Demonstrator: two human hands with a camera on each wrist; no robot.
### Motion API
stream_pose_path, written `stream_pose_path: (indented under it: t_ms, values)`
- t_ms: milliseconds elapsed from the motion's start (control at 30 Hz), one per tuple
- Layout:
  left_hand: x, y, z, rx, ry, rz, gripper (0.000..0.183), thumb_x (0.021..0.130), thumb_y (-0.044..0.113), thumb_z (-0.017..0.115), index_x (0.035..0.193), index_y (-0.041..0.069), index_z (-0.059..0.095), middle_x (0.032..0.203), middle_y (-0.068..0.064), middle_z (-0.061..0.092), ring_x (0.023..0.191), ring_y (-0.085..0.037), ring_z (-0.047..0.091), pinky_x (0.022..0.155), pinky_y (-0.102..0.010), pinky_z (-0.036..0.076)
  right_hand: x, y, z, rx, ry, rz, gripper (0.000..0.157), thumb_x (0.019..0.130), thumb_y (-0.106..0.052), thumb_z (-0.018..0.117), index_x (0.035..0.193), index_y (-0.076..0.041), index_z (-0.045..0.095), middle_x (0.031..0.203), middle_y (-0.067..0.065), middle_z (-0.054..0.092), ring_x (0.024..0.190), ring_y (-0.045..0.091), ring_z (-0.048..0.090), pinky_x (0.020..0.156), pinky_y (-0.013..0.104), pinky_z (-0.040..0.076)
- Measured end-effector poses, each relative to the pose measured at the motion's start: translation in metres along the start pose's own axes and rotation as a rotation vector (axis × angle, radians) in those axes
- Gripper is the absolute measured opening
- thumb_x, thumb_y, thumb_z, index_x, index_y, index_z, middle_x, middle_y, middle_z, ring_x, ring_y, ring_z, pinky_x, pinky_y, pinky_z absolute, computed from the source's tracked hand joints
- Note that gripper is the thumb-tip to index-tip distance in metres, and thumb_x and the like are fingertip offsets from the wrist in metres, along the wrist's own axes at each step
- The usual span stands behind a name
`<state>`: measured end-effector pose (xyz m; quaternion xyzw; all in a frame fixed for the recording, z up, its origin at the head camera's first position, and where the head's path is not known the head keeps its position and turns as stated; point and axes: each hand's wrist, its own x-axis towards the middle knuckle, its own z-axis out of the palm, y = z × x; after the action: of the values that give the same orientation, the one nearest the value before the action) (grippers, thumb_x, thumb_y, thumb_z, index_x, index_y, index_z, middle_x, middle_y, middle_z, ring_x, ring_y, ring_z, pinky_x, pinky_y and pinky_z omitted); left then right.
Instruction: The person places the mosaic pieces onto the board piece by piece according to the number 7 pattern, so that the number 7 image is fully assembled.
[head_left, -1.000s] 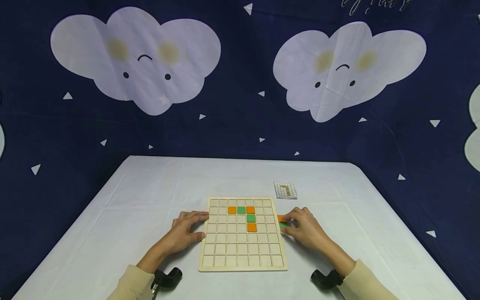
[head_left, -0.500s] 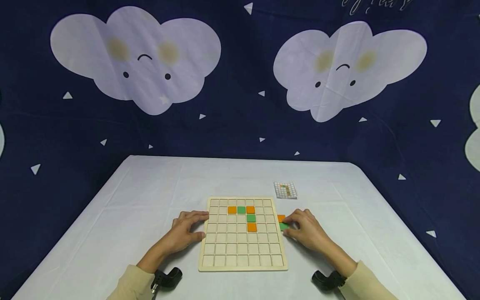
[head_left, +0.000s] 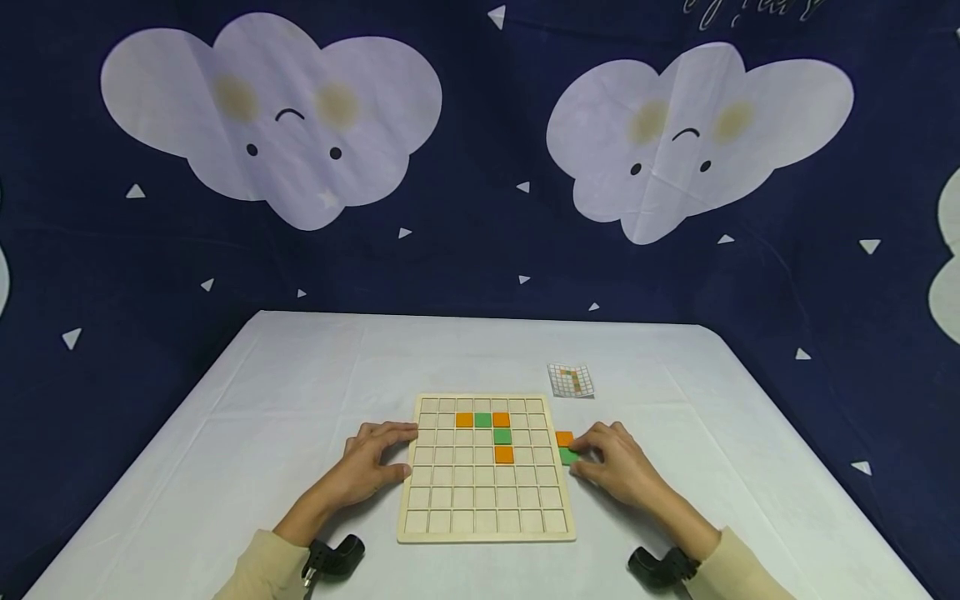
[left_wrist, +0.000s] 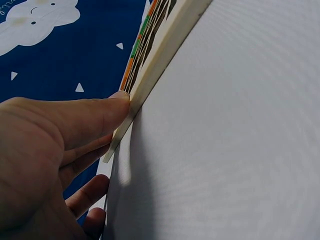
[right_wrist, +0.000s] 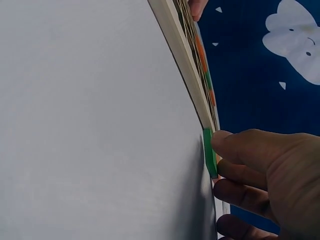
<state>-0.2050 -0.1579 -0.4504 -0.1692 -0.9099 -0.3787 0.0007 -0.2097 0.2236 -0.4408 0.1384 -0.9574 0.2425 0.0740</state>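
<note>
A pale wooden grid board [head_left: 484, 394] lies on the table with orange and green square tiles set in some cells. My left hand [head_left: 365, 467] rests along its left edge; in the left wrist view the thumb [left_wrist: 95, 117] lies against the rim. At the board's right edge, a loose orange tile [head_left: 564, 438] lies just beyond a green tile [head_left: 567, 457]. The thumb and index finger of my right hand [head_left: 618, 467] pinch the green tile from its far and near sides. In the right wrist view the thumb tip touches the green tile's [right_wrist: 209, 152] face.
A small printed card [head_left: 571, 381] with a coloured grid pattern lies beyond the board to the right. White cloth [head_left: 300, 375] covers the table, and a dark blue backdrop with clouds [head_left: 480, 167] hangs behind it.
My right hand has drawn slightly to the right, and the loose orange and green tiles have shifted a little right, showing more of themselves. My left hand and the board stay put.
</note>
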Motion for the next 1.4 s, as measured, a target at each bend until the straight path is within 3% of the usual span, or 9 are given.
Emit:
stream_pose_path:
  t_ms: [500,1400]
  values:
    - [-0.0003,0.0,0.0001,-0.004,0.007,0.008,0.049,0.078,0.017,0.074,0.124,0.011,0.061,0.137,-0.003,0.054,0.116,-0.022,0.039,0.088,-0.04,0.022,-0.0046,0.0015,-0.0004,-0.001,0.016,-0.006,0.021,0.071,-0.023,0.079,0.091,-0.02,0.072,0.087,-0.01,0.061,0.08,0.009,0.041,0.071,0.025,0.033]
    - [0.0004,0.0007,0.0009,-0.017,-0.006,-0.022,0.05,0.077,0.015,0.074,0.125,0.012,0.061,0.138,-0.001,0.052,0.117,-0.021,0.038,0.088,-0.039,0.022,-0.0033,0.0044,0.0016,-0.018,0.019,-0.032,0.017,0.072,-0.021,0.079,0.087,-0.021,0.071,0.087,-0.013,0.058,0.084,0.006,0.042,0.076,0.028,0.037]
